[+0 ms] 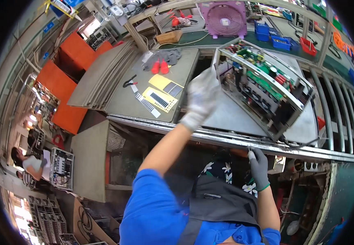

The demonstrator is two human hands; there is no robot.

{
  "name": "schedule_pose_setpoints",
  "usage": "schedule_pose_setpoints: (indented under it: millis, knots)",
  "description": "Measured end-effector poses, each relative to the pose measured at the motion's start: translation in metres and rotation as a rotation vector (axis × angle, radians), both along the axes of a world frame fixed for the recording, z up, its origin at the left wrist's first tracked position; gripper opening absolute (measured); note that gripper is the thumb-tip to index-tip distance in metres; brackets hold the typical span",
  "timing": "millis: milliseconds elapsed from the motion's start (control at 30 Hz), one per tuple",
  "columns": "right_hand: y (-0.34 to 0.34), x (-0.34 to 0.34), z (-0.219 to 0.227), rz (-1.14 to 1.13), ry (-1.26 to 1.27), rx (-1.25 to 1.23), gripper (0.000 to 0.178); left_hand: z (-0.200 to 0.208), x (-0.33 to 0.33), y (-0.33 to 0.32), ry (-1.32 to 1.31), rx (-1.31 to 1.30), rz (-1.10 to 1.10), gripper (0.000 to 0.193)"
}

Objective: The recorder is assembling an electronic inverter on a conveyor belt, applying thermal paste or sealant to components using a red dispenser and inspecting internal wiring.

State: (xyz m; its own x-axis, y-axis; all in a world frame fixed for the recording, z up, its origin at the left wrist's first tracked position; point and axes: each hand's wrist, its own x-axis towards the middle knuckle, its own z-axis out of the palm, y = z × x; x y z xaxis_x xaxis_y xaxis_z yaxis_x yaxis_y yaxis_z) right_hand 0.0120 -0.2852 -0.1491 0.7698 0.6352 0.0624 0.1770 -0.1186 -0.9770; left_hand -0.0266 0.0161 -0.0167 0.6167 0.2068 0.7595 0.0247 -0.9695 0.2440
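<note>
A metal-framed electronics unit (pixel 263 87) with green circuit boards sits slanted on a pale metal plate (pixel 230 110) set into the bench. My left hand (pixel 202 98), in a white glove, is at the unit's left corner; motion smears its fingers, and whether it grips the frame I cannot tell. Below the bench's front rail, my right hand (pixel 260 168) in a grey glove has its fingers curled together; what they hold, if anything, is hidden. Left of the unit lie yellow label sheets (pixel 160 99), a strip of labels (pixel 146 104) and dark-handled pliers (pixel 130 81).
Red-handled tools (pixel 160 66) rest by a grey cloth (pixel 162 57). A purple fan (pixel 226 20) and blue bins (pixel 263 32) stand behind the unit. Metal rollers (pixel 335 110) run along the right. Stacked boards (pixel 103 77) lean at left, with a person (pixel 32 163) farther off.
</note>
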Motion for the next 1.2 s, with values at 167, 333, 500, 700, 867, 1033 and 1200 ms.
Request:
schedule_pose_setpoints:
  millis: [167,333,500,700,867,1033,1200]
  knots:
    - [0.113,0.000,0.032,0.309,-0.252,-0.110,0.024,-0.110,-0.162,0.148,0.584,-0.005,0.625,0.068]
    - [0.288,-0.013,0.057,0.464,-0.477,-0.190,0.027,-0.143,-0.183,0.176,0.406,0.046,0.293,0.043]
    - [0.438,-0.038,0.060,0.554,-0.612,-0.333,0.029,-0.137,-0.174,0.200,0.381,-0.120,0.580,0.048]
    - [0.517,-0.062,0.055,0.656,-0.834,-0.742,0.028,-0.144,-0.175,0.210,0.594,-0.236,0.560,0.053]
    - [0.527,-0.063,0.057,0.676,-0.843,-0.795,0.028,-0.145,-0.175,0.211,0.565,-0.229,0.543,0.053]
    - [0.530,-0.069,0.065,0.688,-0.892,-0.830,0.026,-0.142,-0.175,0.212,0.546,-0.227,0.541,0.052]
    - [0.529,-0.068,0.063,0.697,-0.877,-0.834,0.027,-0.142,-0.174,0.212,0.509,-0.209,0.538,0.053]
